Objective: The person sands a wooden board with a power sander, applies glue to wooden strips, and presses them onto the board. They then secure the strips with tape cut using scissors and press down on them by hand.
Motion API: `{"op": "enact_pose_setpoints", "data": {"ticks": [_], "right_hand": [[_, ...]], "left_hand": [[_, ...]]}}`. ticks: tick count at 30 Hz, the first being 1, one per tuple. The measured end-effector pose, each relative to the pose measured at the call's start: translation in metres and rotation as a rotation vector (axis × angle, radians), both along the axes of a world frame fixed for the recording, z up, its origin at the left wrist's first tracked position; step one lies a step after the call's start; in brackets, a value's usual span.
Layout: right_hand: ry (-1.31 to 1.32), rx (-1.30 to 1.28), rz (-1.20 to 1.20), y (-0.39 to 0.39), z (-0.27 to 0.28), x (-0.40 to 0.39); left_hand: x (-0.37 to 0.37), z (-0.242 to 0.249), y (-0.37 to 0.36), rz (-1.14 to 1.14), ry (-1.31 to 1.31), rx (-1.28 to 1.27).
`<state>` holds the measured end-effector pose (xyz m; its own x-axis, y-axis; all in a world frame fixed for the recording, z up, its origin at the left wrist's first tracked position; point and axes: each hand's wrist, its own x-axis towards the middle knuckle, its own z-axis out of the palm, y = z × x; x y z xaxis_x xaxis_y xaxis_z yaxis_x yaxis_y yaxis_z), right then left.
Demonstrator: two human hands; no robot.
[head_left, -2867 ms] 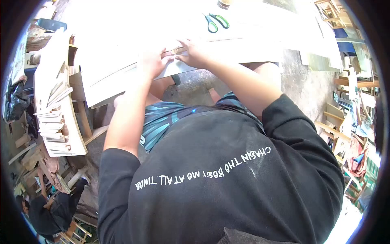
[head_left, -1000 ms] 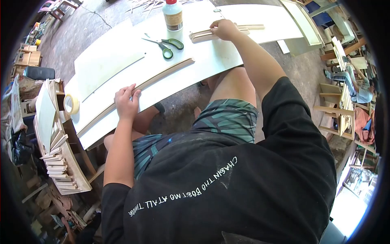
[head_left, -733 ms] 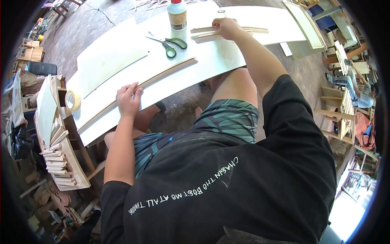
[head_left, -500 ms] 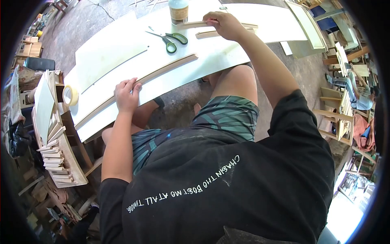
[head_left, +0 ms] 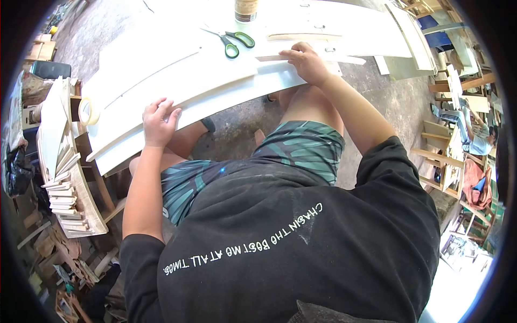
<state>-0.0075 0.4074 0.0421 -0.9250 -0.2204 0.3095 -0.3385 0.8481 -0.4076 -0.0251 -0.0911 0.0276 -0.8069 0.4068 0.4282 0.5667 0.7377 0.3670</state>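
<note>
Since half a second ago, the right hand [head_left: 308, 63] has come back from the far side of the board toward the near edge, bringing a thin wooden strip [head_left: 323, 56] with it; a second strip [head_left: 304, 36] is remaining behind on the far part of the white board [head_left: 161, 59]. The right hand is now lying at the board's near edge with its fingers curled over the near end of the strip, pinching it against the surface; the strip is extending to the right from under the fingers. The left hand [head_left: 158, 121] is resting at the near edge further left, fingers spread and slightly bent, pressing on a long curved wooden strip [head_left: 134, 134] that is running along that edge; it is closing on nothing. Green-handled scissors [head_left: 234, 42] are lying on the board beyond the right hand, with a glue bottle [head_left: 246, 9] just behind them. A roll of tape [head_left: 89, 111] is sitting at the board's left end, near a stack of wooden pieces [head_left: 62, 188].
</note>
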Motion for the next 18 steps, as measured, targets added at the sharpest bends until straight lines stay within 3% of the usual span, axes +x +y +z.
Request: {"op": "enact_pose_setpoints", "data": {"ticks": [7, 10, 18], "right_hand": [[0.072, 0.07, 0.024, 0.009, -0.01, -0.004], [0.044, -0.033, -0.051, 0.007, -0.016, 0.003], [0.068, -0.056, -0.243, -0.027, -0.026, 0.007]], "left_hand": [[0.009, 0.005, 0.001, 0.094, -0.106, -0.07], [-0.012, -0.016, -0.009, 0.097, -0.167, 0.01], [-0.022, -0.006, -0.011, 0.098, -0.122, -0.037]]}}
